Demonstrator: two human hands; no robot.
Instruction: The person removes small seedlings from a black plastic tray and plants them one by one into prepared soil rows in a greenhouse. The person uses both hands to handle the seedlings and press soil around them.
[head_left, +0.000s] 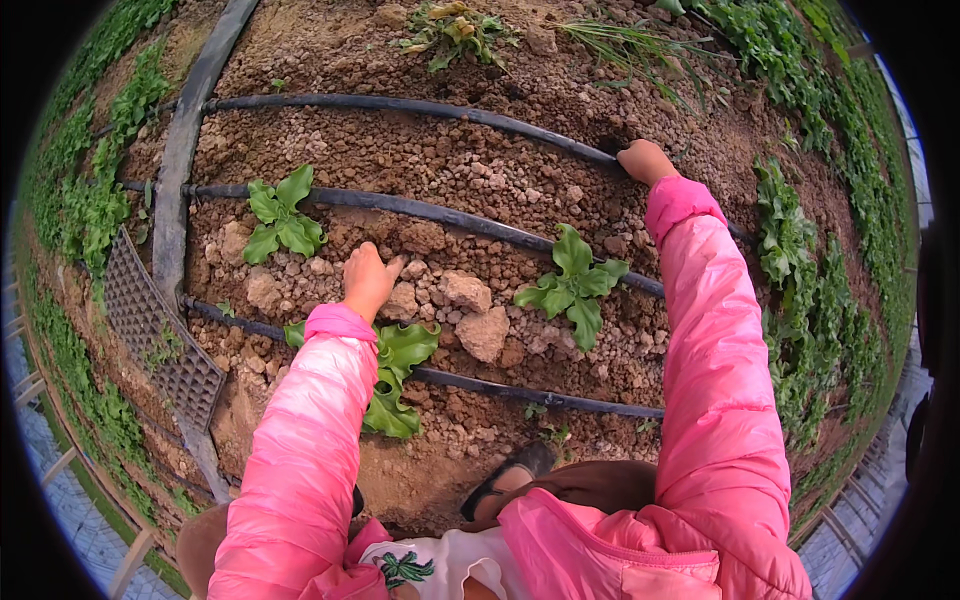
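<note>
My left hand (369, 279) is low over dry, crumbly soil, beside pale clods (465, 291). Its thumb stands apart from the bent fingers, and I see nothing between them. A leafy lettuce seedling (281, 219) grows just beyond it, while a larger lettuce plant (397, 375) is partly covered by my left sleeve. My right hand (646, 161) reaches farther out, down at the far black drip hose (420, 106), next to a dark, damp-looking patch of soil (611, 139). Its fingertips are hidden, so any hold is unclear. Another seedling (576, 285) sits between my two arms.
Two more drip hoses (442, 214) (510, 388) cross the bed from a wide flat pipe (178, 165) at left. A black seedling tray (161, 330) lies over that pipe. Wilted leaves (457, 34) and pulled grass (637, 45) lie beyond; dense greens (795, 300) line the right.
</note>
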